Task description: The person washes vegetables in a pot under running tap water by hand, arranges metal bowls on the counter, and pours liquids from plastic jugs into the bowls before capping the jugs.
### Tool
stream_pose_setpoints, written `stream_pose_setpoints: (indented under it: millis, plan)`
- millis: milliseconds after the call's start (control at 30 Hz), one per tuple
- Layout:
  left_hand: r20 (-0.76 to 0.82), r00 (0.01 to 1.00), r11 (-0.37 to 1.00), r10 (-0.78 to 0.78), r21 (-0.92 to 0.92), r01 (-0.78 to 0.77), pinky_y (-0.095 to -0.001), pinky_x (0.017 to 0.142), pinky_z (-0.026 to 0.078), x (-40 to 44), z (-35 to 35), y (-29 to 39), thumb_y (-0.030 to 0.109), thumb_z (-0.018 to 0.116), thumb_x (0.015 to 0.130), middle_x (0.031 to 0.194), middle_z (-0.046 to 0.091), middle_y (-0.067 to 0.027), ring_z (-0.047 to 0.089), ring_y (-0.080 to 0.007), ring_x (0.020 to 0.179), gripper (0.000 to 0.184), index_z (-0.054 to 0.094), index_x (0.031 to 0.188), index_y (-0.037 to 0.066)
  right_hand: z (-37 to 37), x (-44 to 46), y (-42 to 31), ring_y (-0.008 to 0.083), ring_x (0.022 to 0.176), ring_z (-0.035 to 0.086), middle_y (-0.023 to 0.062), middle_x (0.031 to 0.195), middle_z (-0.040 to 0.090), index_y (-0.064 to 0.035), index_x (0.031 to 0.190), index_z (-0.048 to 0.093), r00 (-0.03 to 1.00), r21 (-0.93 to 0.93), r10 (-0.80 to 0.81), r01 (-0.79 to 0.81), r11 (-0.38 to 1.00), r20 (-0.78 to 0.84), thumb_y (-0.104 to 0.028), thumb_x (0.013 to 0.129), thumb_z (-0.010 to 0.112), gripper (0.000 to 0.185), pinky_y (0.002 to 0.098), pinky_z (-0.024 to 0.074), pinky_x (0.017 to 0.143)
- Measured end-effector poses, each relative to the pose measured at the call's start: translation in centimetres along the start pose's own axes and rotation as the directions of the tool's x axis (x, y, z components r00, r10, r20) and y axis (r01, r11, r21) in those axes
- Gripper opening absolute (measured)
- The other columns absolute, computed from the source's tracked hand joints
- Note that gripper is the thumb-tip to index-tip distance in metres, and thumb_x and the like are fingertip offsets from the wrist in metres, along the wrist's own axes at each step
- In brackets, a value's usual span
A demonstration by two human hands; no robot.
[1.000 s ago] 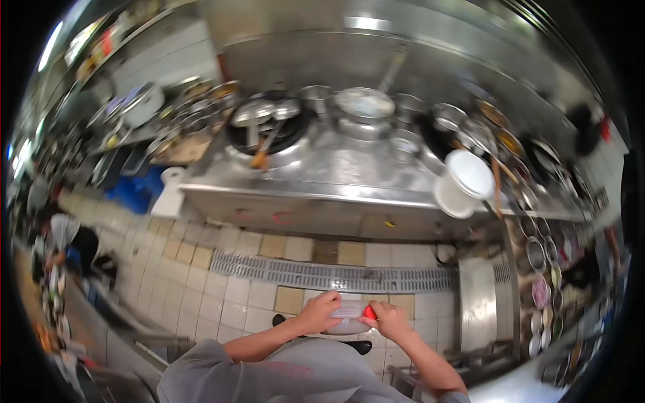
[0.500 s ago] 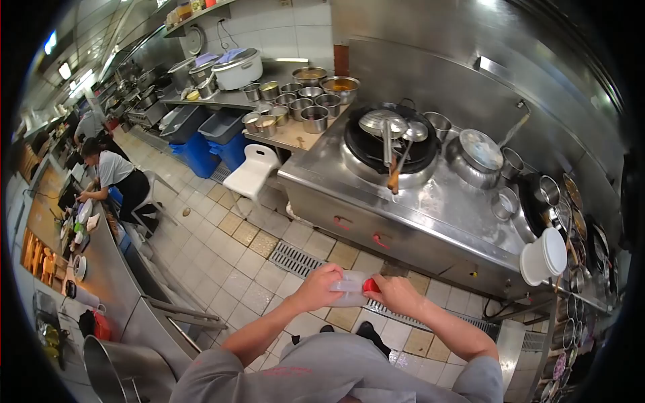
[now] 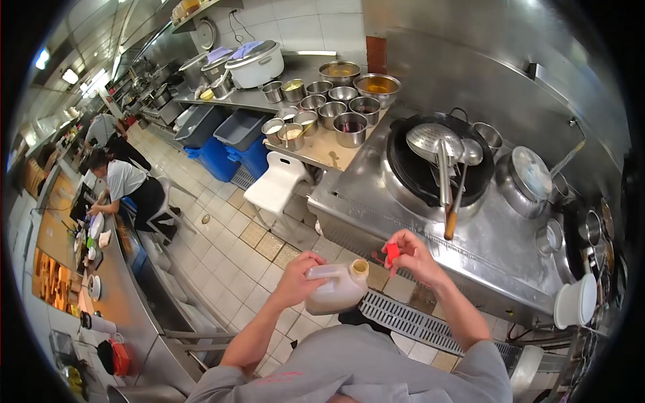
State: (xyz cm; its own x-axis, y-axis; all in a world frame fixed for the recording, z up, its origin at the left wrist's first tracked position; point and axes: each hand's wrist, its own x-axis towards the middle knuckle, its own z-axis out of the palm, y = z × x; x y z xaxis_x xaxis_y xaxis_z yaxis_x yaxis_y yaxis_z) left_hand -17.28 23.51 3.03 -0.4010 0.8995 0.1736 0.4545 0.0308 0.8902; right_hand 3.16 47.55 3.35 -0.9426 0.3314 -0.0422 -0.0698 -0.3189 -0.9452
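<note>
My left hand (image 3: 297, 279) is closed round the handle of a translucent plastic jug (image 3: 336, 295), which is tilted with its neck to the right. The jug's mouth is uncovered, and a brownish rim shows there. What is inside looks pale and cloudy. Just right of the mouth, my right hand (image 3: 418, 258) pinches a red cap (image 3: 392, 252), apart from the jug. Both hands are in front of my body, above the tiled floor and short of the stove's front edge.
Ahead is a steel wok stove (image 3: 363, 205) with a black wok (image 3: 403, 178) holding a strainer (image 3: 433, 142) and a ladle (image 3: 472, 153). Several metal pots of ingredients stand on the counter (image 3: 321, 149). A white chair (image 3: 275, 188) is beside it. A person (image 3: 127, 181) sits at the left counter.
The red cap has come off the jug and moved right in my right hand. The jug has turned so that its open mouth shows. My view has shifted toward the left.
</note>
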Motion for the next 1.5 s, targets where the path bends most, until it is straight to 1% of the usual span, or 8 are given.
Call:
stream_pose_setpoints:
  millis: [133,300,433,700,900,967,1167,1500]
  plan:
    - [-0.102,0.995,0.997,-0.017,-0.078,0.009,-0.0306,0.081,0.049,7.5,-5.8,-0.5,0.001,0.073,0.076,0.101,0.063,-0.0089,0.062,-0.0178,0.093,0.021,0.066,0.096,0.001,-3.2,7.3,4.6,0.0226,0.066,0.058,0.0156,0.094,0.059,-0.0084,0.106,0.046,0.99,0.533,0.025,0.055,0.845,-0.142,-0.009,0.081,0.048,0.025,0.0336,0.0474,0.052]
    - [-0.244,0.869,0.829,-0.429,-0.49,0.272,-0.0308,0.077,0.053,18.7,-11.1,-1.5,0.006,0.069,0.083,0.103,0.066,-0.0121,0.065,-0.0167,0.092,0.025,0.063,0.105,-0.003,-5.9,14.7,8.3,0.0222,0.057,0.053,0.0139,0.076,0.059,-0.0101,0.095,0.047,0.864,0.639,0.288,0.05,0.768,-0.413,-0.018,0.085,0.042,0.014,0.0316,0.0403,0.046]
    - [-0.253,0.864,0.713,-0.435,-0.683,0.159,-0.032,0.076,0.055,28.7,-11.8,-3.2,0.01,0.065,0.087,0.104,0.068,-0.0108,0.067,-0.0189,0.092,0.033,0.059,0.116,-0.006,-6.8,19.4,8.6,0.0224,0.059,0.052,0.0115,0.076,0.058,-0.0125,0.09,0.048,0.827,0.609,0.383,-0.064,0.79,-0.411,-0.02,0.085,0.042,0.011,0.0313,0.038,0.046]
    - [-0.04,0.853,0.329,-0.521,-0.931,0.158,-0.0449,0.077,0.055,52.5,-8.5,-10.2,0.007,0.056,0.089,0.109,0.063,-0.0163,0.065,-0.0272,0.096,0.034,0.055,0.12,-0.005,-7.2,24.3,6.3,0.02,0.053,0.052,0.0088,0.071,0.056,-0.0133,0.087,0.05,0.703,0.399,0.234,0.078,0.914,-0.672,-0.028,0.087,0.048,0.015,0.0315,0.0346,0.039]
    - [-0.066,0.835,0.263,-0.547,-0.96,0.097,-0.0422,0.074,0.054,67.1,-6.5,-13.8,-0.001,0.052,0.084,0.11,0.06,-0.0172,0.063,-0.0273,0.095,0.049,0.045,0.133,0.002,-5.4,25.8,8.5,0.0214,0.048,0.051,0.0108,0.068,0.056,-0.0104,0.086,0.051,0.397,0.323,0.242,0.149,0.935,-0.885,-0.035,0.095,0.044,0.027,0.0319,0.0361,0.036]
    - [0.005,0.818,0.214,-0.575,-0.964,0.157,-0.0439,0.075,0.054,70.0,-6.6,-15.4,-0.002,0.049,0.085,0.114,0.058,-0.0168,0.062,-0.0282,0.098,0.052,0.043,0.136,0.006,-4.0,26.3,8.5,0.0216,0.047,0.05,0.0107,0.068,0.056,-0.0104,0.086,0.051,0.338,0.309,0.255,0.115,0.944,-0.906,-0.037,0.096,0.044,0.03,0.0313,0.0355,0.036]
    - [0.253,0.776,0.002,-0.578,-0.95,0.311,-0.0727,0.08,0.044,75.3,-6.9,-20.7,0.001,0.046,0.088,0.131,0.049,-0.0142,0.059,-0.0387,0.105,0.059,0.036,0.142,0.022,-1.3,29.9,6.5,0.0201,0.047,0.049,0.0101,0.067,0.054,-0.0086,0.087,0.049,0.188,0.253,0.236,0.075,0.965,-0.953,-0.021,0.088,0.042,0.014,0.0307,0.0356,0.035]
    - [0.406,0.7,-0.234,-0.588,-0.913,0.333,-0.0762,0.089,0.037,78.3,-6.6,-25.2,0.008,0.046,0.095,0.135,0.048,-0.0146,0.054,-0.0438,0.115,0.047,0.041,0.139,0.022,-3.6,39.9,0.5,0.0167,0.053,0.055,0.0066,0.069,0.056,-0.0074,0.094,0.054,0.215,0.037,0.044,-0.036,0.999,-0.976,-0.019,0.093,0.052,0.012,0.0266,0.042,0.039]
